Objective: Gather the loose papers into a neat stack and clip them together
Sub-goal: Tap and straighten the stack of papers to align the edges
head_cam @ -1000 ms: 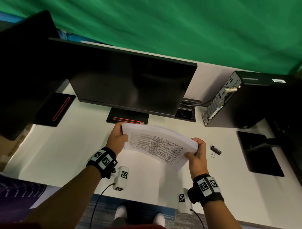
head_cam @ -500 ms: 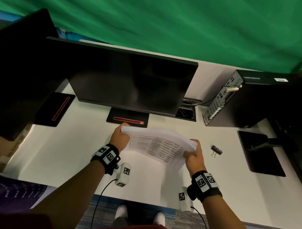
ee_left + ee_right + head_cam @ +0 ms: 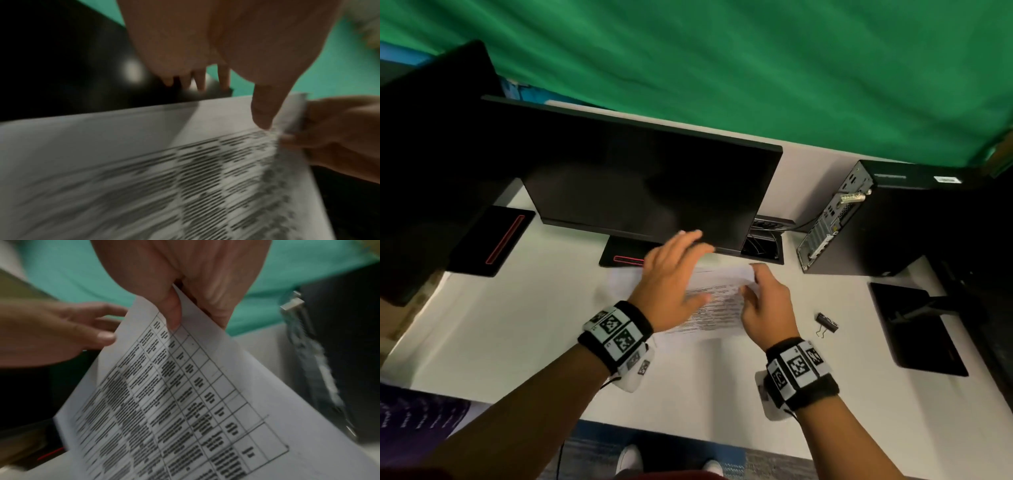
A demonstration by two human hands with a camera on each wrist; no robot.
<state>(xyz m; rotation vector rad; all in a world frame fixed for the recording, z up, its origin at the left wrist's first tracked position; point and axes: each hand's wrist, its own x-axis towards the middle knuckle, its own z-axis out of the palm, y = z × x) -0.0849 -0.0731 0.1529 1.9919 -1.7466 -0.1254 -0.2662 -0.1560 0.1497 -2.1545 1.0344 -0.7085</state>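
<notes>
The printed papers (image 3: 717, 305) are seen in the middle of the head view, gathered into one bundle just above the white bench (image 3: 517, 325), in front of the black monitor (image 3: 647, 192). The bundle is pinched at its right edge by the right hand (image 3: 767, 305); in the right wrist view the thumb lies on the top sheet and the other fingers (image 3: 216, 305) are curled behind it. The left hand (image 3: 671, 277) is held over the left part of the bundle with its fingers spread and straight; nothing is gripped by it, and in the left wrist view only the thumb tip seems to touch the top sheet. Whether the edges of the sheets are squared cannot be told, because the pictures are blurred.

The gathering is judged to be almost done: no loose sheet is seen elsewhere on the bench. The clipping is not yet begun. The black binder clip (image 3: 827, 323) lies untouched on the bench, right of the right hand and near it. The bundle is probably to be evened first, and then the clip must be picked up, opened and pressed onto one edge.
</notes>
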